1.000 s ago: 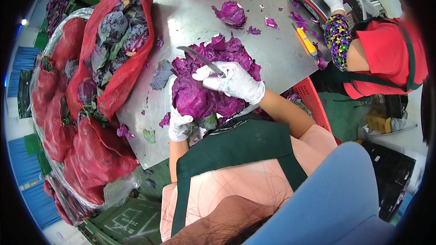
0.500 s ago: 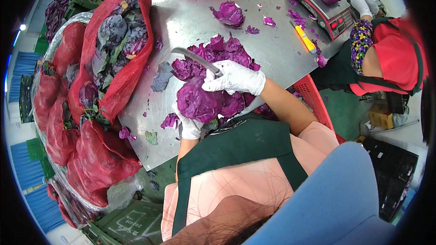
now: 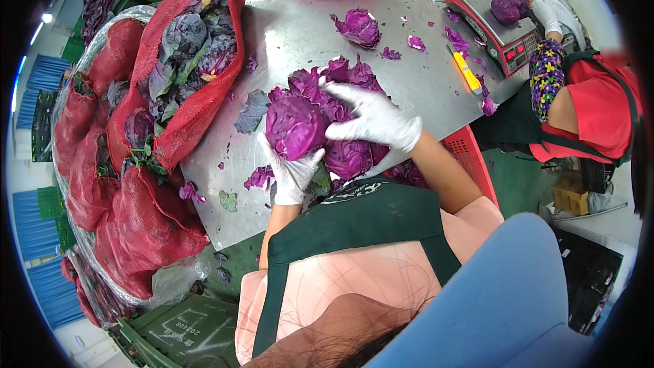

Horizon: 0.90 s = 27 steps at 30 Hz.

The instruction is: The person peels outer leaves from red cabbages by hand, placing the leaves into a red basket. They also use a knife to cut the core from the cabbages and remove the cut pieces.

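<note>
Round purple cabbage head held over a silver metal table
The white-gloved left hand cups it from below; the white-gloved right hand spreads its fingers just beside it, near ruffled purple cabbage leaves.

Glare whitens the metal table, and fisheye edges curve into black.

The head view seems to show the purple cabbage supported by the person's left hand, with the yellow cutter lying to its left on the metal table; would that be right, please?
Not quite: the yellow cutter lies to the right of the purple cabbage, on the metal table, as the head view shows. The left hand does support the cabbage.
</note>
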Motion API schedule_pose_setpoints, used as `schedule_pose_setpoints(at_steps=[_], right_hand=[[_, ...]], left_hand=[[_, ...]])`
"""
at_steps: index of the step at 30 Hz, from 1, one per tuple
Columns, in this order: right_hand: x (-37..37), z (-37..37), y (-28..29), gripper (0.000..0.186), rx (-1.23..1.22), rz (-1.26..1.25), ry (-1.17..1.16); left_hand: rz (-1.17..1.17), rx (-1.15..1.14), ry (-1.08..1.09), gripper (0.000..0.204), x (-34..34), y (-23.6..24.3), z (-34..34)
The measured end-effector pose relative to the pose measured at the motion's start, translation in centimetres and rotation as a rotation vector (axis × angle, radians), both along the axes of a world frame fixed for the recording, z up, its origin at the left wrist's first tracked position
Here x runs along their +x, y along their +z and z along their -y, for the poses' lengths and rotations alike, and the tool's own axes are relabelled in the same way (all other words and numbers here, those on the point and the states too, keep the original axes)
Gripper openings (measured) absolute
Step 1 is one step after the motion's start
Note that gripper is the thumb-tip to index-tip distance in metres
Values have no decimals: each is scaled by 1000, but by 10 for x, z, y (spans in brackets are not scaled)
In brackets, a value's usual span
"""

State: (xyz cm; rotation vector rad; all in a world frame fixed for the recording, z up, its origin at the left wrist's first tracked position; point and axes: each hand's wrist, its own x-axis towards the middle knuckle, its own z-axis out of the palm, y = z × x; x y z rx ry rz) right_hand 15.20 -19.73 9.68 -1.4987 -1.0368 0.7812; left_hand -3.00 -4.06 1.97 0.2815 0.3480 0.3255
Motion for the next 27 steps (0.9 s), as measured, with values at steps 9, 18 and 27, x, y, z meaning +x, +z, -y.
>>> schedule_pose_setpoints(at_steps=[9, 18, 27], right_hand=[[5, 2, -39, 81, -51, -721, 121], [-8, 5, -129, 58, -96, 658, -294], [-42, 9, -87, 81, -372, 857, -222]], left_hand=[[-187, 1275, 53, 141, -9, 58, -11], [-801, 1620, 1, 114, 32, -26, -3], [-761, 1841, -304, 121, 53, -19, -19]])
